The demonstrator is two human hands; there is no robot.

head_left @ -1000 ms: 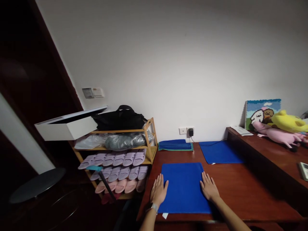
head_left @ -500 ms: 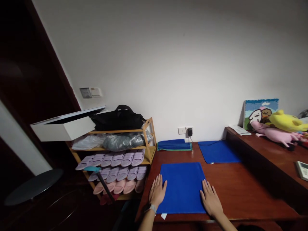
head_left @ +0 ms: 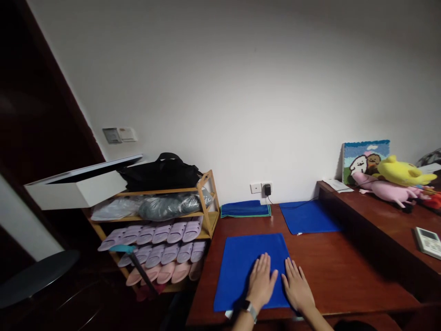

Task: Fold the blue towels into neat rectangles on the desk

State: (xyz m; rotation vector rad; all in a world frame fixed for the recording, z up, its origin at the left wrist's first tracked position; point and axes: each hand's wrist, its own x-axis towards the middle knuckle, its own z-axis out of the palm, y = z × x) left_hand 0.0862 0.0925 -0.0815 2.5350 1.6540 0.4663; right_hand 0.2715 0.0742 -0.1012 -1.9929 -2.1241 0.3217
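A blue cloth lies flat on the brown table, with a small white tag at its front left. My left hand, a watch on its wrist, is spread palm down on the right half of the cloth. Beside it, my right hand lies with fingers out over the cloth's right edge and the bare wood. Neither hand grips anything. Behind are a second flat blue cloth and a folded blue cloth with green edging.
Against the wall stands a wooden rack of slippers, with a black bag and a white box on top. At right, a raised shelf holds plush toys and a calculator. A plug trails a cord.
My left hand has moved right, from the cloth's left edge onto its right half, close to my right hand. My right hand stays at the right edge. The view has shifted slightly.
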